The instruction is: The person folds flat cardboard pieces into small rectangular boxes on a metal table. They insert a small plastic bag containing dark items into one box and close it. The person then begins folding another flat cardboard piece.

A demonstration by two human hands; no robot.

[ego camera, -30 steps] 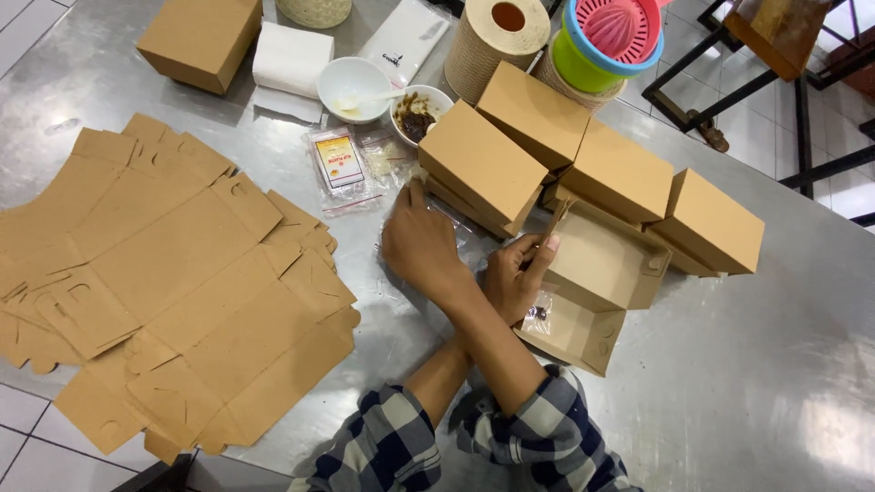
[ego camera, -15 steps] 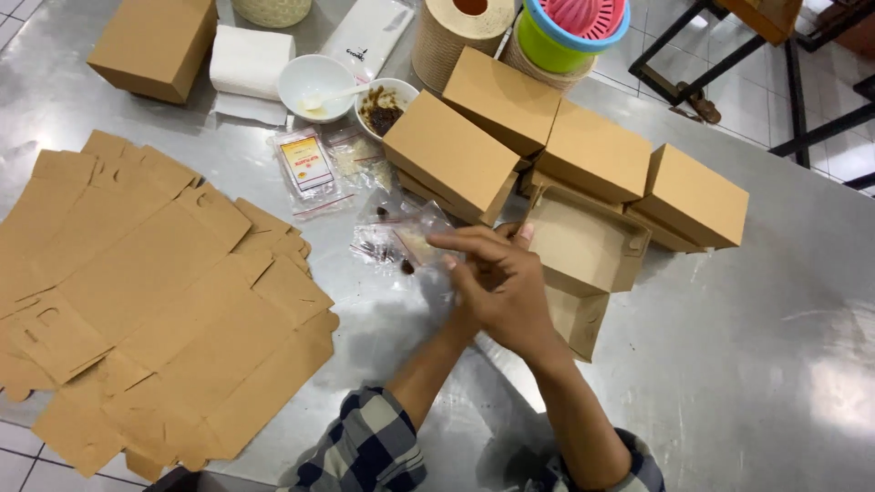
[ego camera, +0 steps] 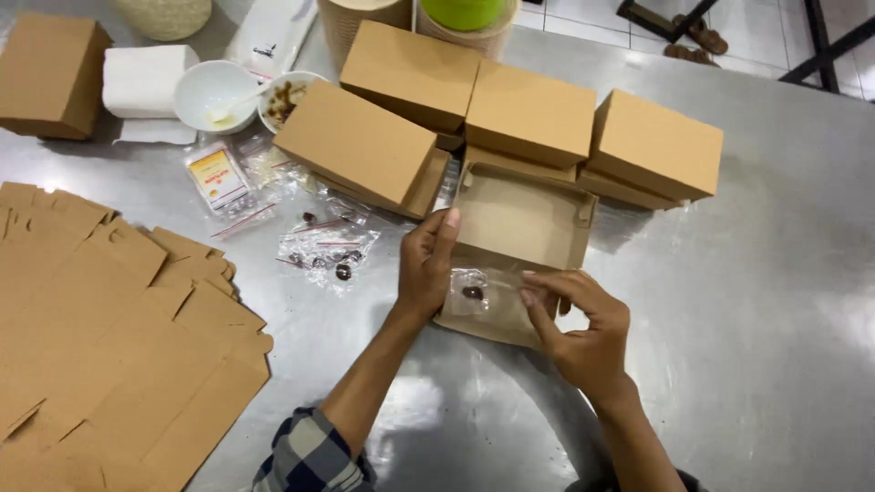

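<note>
— What are the hands on?

— Both are at the open box (ego camera: 524, 239), the one lying on the steel table (ego camera: 775, 319) in front of the closed boxes (ego camera: 529, 109). A small clear bag (ego camera: 470, 292) with a dark bit inside lies on the box's near flap, between the two hands.

— Is the left hand gripping anything?

— The left hand (ego camera: 427, 264) is laid against the box's left edge, fingers straight and together, thumb toward the bag (it touches or nearly touches the bag's edge; I cannot tell which). It clasps the flap more than it grips.

— And the right?

— The right hand (ego camera: 583, 333) sits at the box's near right corner, fingers curled, forefinger and thumb drawn close together just beside the bag. Whether they pinch the bag's plastic or only the cardboard, I cannot tell.

— What else is around?

— Left of the box, more clear bags (ego camera: 326, 248) with dark pieces lie on the table, and a sachet (ego camera: 217, 178) with a yellow label beyond them. Flat cardboard blanks (ego camera: 118, 337) are spread over the left side. At the far edge stand a white bowl (ego camera: 211, 91) with a spoon, a second bowl (ego camera: 290, 98) of brown bits, and a stack of white napkins (ego camera: 146, 80).
</note>
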